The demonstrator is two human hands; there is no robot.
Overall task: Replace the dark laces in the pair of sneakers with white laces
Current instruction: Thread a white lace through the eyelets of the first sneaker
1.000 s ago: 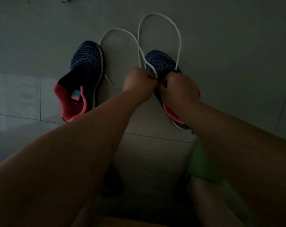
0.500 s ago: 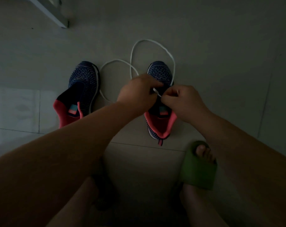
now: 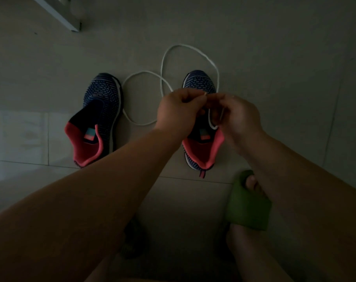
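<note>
Lacing step: my left hand (image 3: 180, 110) and right hand (image 3: 239, 117) pinch the white lace (image 3: 190, 47) over the right sneaker (image 3: 200, 84) on the floor (image 3: 274, 47); next, I judge, threading an eyelet.

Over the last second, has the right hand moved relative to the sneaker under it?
Yes. The right hand, pinching the white lace, has shifted rightward off the right sneaker, whose pink collar now shows.

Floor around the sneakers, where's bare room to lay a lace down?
Bare tile lies right of the right sneaker and left of the left sneaker. Between them is crowded: the white lace loops there, pinched by left hand and right hand.
</note>
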